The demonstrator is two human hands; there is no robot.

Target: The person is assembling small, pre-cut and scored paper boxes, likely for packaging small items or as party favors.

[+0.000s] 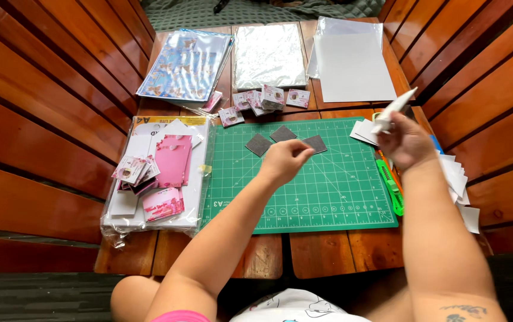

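The left hand (285,160), fingers pinched but holding nothing I could see, hovered just beside the dark squares (259,144), nearer than the right hand (407,142), which gripped a white glue tube (394,110).

Premises are presenting as a home craft corner; a small wooden table (322,253) is sitting between slatted wooden bench walls (42,113); a green cutting mat (328,191), packets of paper (188,62) and small card pieces (262,98) are lying across it.

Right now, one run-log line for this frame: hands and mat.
left hand: over dark squares, fingers pinched | right hand: holds white tube | green cutting mat: three squares on it
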